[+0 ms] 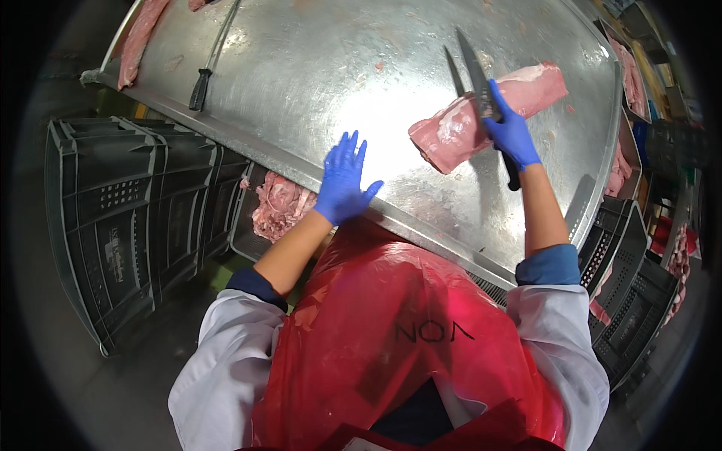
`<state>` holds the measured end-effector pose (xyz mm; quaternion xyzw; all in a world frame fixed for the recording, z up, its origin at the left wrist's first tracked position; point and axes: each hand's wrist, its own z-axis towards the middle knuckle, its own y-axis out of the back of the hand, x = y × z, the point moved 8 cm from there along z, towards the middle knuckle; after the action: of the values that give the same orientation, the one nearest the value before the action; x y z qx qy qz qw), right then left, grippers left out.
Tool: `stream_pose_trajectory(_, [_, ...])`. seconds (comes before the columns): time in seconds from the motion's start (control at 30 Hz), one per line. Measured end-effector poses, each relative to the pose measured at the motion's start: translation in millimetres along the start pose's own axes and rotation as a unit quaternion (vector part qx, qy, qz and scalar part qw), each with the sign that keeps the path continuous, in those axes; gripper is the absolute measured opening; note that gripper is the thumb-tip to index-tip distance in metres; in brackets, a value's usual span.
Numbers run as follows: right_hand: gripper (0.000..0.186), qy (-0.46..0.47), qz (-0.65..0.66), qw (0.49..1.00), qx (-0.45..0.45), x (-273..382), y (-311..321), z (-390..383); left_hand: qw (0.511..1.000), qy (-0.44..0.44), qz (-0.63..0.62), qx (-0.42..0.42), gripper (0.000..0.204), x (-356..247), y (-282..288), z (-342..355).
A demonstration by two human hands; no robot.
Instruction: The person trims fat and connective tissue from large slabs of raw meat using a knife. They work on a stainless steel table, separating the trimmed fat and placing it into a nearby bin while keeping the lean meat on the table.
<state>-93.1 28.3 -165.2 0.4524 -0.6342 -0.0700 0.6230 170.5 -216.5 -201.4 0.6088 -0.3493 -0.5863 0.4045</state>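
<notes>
Left hand [344, 180] empty, fingers spread at table [301, 83] edge near centre, right hand [514, 135] grasping knife [473, 71], blade toward eleven, over meat [449, 137] lying at two o'clock, rod [199, 89] at ten.

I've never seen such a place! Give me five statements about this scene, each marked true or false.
1. The right hand holds a knife. True.
2. The left hand grips a knife too. False: it is open and holds nothing.
3. The big piece of meat lies on the metal table. True.
4. The black-handled rod lies right of that meat. False: it lies to the left.
5. The apron is green. False: it is red.
</notes>
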Motion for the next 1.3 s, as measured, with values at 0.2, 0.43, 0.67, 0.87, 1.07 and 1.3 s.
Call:
stream_pose_trajectory(0.2, [0.080, -0.127, 0.024, 0.991, 0.030, 8, -27, 1, 0.997, 0.014, -0.052, -0.062, 0.080, 40, 13, 4])
stream_pose_trajectory(0.43, [0.076, -0.206, 0.132, 0.968, 0.062, 12, -14, -119, 0.987, 0.034, -0.107, -0.114, 0.075, 60, 28, -11])
stream_pose_trajectory(0.67, [0.084, -0.196, 0.103, 0.972, -0.078, -55, 48, 10, 0.985, -0.018, -0.121, -0.121, 0.072, 42, 38, 1])
stream_pose_trajectory(0.87, [0.083, -0.182, 0.164, 0.969, -0.039, -34, 10, -60, 0.983, 0.021, -0.145, -0.114, 0.068, 66, 37, -21])
stream_pose_trajectory(1.07, [0.081, -0.202, 0.214, 0.954, -0.052, -38, 22, -31, 0.980, 0.000, -0.174, -0.099, 0.065, 66, 38, -9])
stream_pose_trajectory(1.3, [0.081, -0.251, 0.197, 0.947, 0.024, -4, -1, -147, 0.947, 0.006, -0.289, -0.140, 0.059, 58, 57, 38])
